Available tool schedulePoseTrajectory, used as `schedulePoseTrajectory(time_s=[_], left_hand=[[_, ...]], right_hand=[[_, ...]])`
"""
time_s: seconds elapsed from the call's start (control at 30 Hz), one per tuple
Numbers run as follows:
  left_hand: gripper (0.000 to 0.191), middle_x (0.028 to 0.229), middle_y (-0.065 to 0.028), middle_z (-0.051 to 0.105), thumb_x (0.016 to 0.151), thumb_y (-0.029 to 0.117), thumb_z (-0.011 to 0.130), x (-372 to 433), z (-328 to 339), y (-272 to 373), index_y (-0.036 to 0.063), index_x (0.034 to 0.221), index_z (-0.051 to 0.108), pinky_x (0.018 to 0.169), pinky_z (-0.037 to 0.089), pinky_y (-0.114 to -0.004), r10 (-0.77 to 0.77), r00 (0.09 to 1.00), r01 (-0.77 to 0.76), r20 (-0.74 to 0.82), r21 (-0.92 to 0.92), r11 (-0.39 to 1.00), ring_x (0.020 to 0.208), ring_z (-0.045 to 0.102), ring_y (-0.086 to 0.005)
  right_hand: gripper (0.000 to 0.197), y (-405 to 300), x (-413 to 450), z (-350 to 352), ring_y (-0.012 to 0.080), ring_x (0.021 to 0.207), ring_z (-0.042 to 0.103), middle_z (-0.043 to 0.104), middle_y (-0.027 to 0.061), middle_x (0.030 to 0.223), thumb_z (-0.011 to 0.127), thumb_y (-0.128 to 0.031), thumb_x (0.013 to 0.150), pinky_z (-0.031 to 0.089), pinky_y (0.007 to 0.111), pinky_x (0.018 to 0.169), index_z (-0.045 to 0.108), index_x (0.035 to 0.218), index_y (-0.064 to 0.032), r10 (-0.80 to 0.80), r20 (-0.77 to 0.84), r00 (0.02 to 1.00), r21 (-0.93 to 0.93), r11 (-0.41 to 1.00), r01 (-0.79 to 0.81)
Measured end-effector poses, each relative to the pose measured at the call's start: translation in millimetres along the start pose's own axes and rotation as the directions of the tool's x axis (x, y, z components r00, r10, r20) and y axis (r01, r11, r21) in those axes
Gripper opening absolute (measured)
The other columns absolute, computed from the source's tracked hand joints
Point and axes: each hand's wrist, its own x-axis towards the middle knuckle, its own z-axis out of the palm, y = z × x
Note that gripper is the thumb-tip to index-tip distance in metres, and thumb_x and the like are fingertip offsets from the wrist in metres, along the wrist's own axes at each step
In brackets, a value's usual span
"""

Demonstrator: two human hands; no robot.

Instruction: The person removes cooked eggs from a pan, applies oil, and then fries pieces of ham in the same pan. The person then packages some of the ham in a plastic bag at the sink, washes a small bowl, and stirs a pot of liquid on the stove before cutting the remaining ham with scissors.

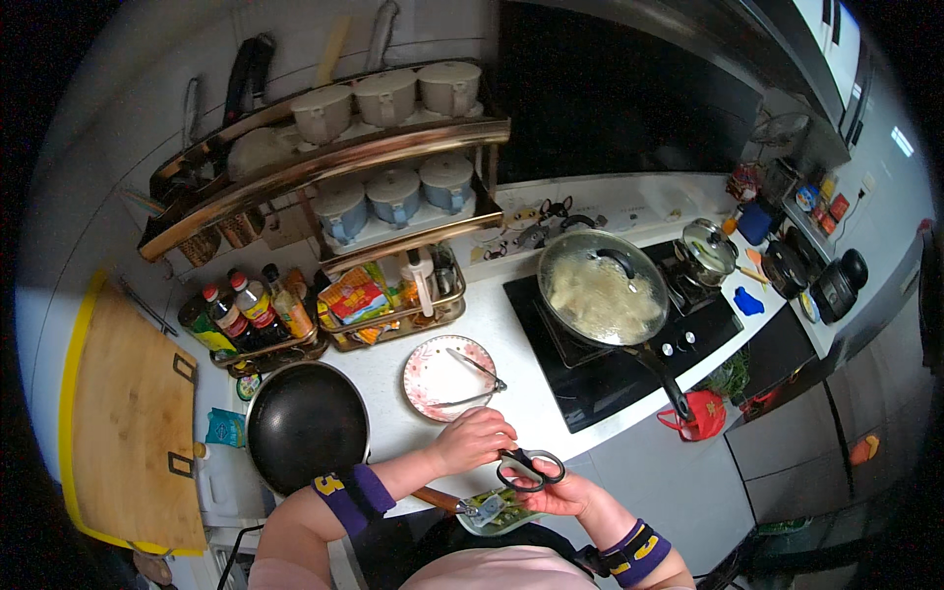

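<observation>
My right hand point(564, 490) holds a pair of kitchen scissors point(532, 470) by the black and grey handles, near the counter's front edge. My left hand point(476, 442) is closed at the scissors' upper end; the blades cannot be made out. Under my right hand is a green-rimmed dish point(501, 526) with green vegetable pieces and a small clear packet or piece point(488, 510), partly hidden. Just beyond my left hand sits a pink-patterned plate point(420, 372) with metal tongs point(481, 398) lying open on it.
An empty black wok point(307, 428) stands left, its wooden handle point(436, 499) passing below my left forearm. A lidded pan point(603, 295) of pale food and a lidded pot point(708, 251) are on the black hob point(612, 402). Sauce bottles point(254, 299) and a rack point(324, 181) line the wall.
</observation>
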Motion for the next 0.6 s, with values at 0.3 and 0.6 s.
schedulePoseTrajectory(time_s=[0.3,0.6], left_hand=[[0.036,0.101,-0.0070,0.053,0.073,0.016,0.062,2,24,-48,0.0086,0.107,0.051,0.083,0.040,-0.034,-0.494,0.869,0.491,-0.001,0.118,0.863,0.097,0.047,-0.0245],[0.052,0.119,-0.0116,0.044,0.069,0.015,0.059,15,40,-103,0.0048,0.117,0.043,0.090,0.034,-0.038,-0.494,0.866,0.410,0.080,0.453,0.792,0.109,0.040,-0.0286]], right_hand=[[0.028,15,-54,-25,0.0146,0.083,0.060,0.059,0.0077,0.095,0.061,-0.019,0.079,0.050,0.023,0.071,0.048,0.098,-0.0026,-0.211,-0.476,0.854,-0.390,0.921,0.010],[0.017,34,-63,-27,0.0137,0.066,0.055,0.057,0.0089,0.084,0.063,-0.010,0.077,0.043,0.022,0.060,0.047,0.079,-0.0038,-0.357,-0.400,0.844,-0.539,0.836,0.098]])
